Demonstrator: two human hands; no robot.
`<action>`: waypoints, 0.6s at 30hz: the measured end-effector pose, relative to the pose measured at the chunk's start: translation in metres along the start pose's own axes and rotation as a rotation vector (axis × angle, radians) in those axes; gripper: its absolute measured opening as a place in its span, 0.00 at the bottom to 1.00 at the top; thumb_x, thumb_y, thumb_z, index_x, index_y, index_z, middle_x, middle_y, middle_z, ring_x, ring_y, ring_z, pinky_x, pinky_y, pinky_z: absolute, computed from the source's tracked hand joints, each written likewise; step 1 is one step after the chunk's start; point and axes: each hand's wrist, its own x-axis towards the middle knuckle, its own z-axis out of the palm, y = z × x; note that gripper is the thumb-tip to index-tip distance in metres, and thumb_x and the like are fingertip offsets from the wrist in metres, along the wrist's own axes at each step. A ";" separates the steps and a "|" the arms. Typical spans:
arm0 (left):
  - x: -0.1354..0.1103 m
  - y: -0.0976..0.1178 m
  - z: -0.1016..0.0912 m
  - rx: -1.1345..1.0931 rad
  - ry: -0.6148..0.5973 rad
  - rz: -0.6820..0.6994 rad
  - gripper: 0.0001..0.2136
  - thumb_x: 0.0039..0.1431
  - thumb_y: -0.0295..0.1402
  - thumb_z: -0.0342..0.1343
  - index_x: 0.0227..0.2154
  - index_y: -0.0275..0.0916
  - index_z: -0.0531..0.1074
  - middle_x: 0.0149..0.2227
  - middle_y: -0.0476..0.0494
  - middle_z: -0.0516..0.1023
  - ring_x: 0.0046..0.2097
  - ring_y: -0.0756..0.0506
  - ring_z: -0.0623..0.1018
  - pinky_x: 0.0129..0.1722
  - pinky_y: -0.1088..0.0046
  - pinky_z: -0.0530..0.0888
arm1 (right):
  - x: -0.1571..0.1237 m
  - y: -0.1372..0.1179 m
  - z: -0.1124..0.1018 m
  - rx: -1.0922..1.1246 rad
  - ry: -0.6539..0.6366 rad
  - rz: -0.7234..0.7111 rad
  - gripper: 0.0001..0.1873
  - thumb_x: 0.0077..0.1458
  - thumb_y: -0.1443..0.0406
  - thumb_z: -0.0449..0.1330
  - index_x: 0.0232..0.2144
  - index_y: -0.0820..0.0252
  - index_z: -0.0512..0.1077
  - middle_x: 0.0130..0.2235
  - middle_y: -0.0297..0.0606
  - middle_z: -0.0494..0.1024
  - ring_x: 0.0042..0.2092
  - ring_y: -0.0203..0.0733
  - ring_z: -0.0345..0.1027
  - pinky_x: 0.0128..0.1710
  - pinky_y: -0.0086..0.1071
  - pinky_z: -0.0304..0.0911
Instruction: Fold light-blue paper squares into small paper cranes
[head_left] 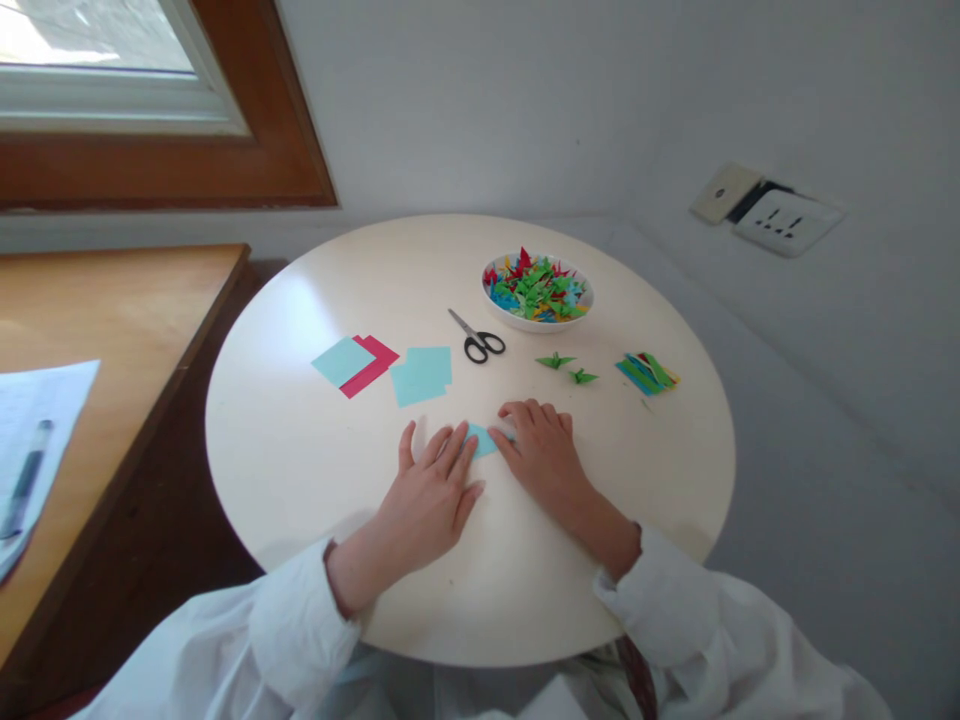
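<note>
Between my hands a small piece of light blue paper lies on the round white table, partly covered by fingers. My left hand rests with spread fingers, its fingertips pressing the paper's left side. From the right, my right hand touches the paper's edge with the thumb while its other fingers curl over the tabletop. Just beyond are light blue paper squares and, farther left, a light blue square over red sheets. Two green folded paper cranes sit beyond my right hand.
Black-handled scissors lie mid-table. Behind them stands a white bowl heaped with colourful paper cranes. Colourful paper strips are at the right. A wooden desk holds papers and a pen at left.
</note>
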 end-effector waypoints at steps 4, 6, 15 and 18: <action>-0.001 0.000 0.001 0.005 0.000 -0.001 0.21 0.63 0.37 0.39 0.54 0.32 0.61 0.58 0.32 0.63 0.57 0.36 0.64 0.57 0.44 0.48 | 0.000 0.011 0.000 -0.022 0.012 0.046 0.05 0.57 0.64 0.52 0.35 0.58 0.67 0.37 0.39 0.74 0.38 0.45 0.63 0.36 0.36 0.48; -0.001 0.001 0.002 0.005 0.004 -0.002 0.21 0.63 0.37 0.39 0.55 0.32 0.61 0.58 0.32 0.63 0.57 0.36 0.63 0.57 0.43 0.47 | 0.000 0.015 -0.001 -0.002 0.015 0.060 0.06 0.57 0.66 0.51 0.35 0.59 0.67 0.37 0.40 0.74 0.38 0.46 0.63 0.36 0.36 0.48; 0.000 0.002 0.000 -0.002 -0.005 -0.014 0.22 0.64 0.37 0.37 0.56 0.31 0.59 0.58 0.32 0.62 0.58 0.37 0.63 0.57 0.43 0.47 | -0.025 0.000 -0.012 0.194 0.206 -0.272 0.16 0.57 0.75 0.44 0.42 0.65 0.69 0.42 0.43 0.76 0.45 0.41 0.66 0.46 0.35 0.56; 0.000 0.003 0.000 -0.003 -0.011 -0.010 0.22 0.63 0.37 0.37 0.56 0.30 0.59 0.58 0.31 0.62 0.58 0.36 0.62 0.57 0.43 0.47 | -0.035 -0.007 -0.008 0.121 0.116 -0.278 0.16 0.58 0.73 0.45 0.46 0.66 0.67 0.46 0.45 0.75 0.47 0.43 0.66 0.47 0.37 0.57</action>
